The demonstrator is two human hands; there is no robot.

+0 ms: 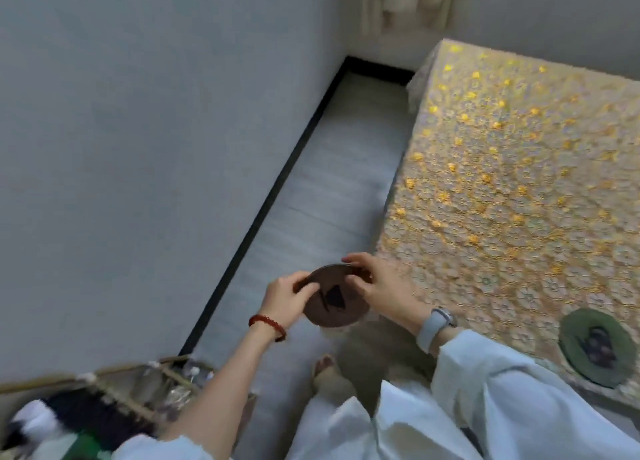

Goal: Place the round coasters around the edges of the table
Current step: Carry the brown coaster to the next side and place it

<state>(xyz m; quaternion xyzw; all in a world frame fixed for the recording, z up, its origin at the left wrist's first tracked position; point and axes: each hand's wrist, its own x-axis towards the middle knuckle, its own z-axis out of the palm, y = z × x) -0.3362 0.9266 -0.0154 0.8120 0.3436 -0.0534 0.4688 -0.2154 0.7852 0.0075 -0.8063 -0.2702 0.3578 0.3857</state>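
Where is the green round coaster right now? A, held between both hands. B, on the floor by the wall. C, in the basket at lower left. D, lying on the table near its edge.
D: the green coaster lies flat on the patterned table close to its near edge, while the left hand and right hand hold brown coasters over the floor.

Worktop in a gold-flowered cloth
One green coaster (595,348) lies flat near the worktop (502,182) edge, close to the person.
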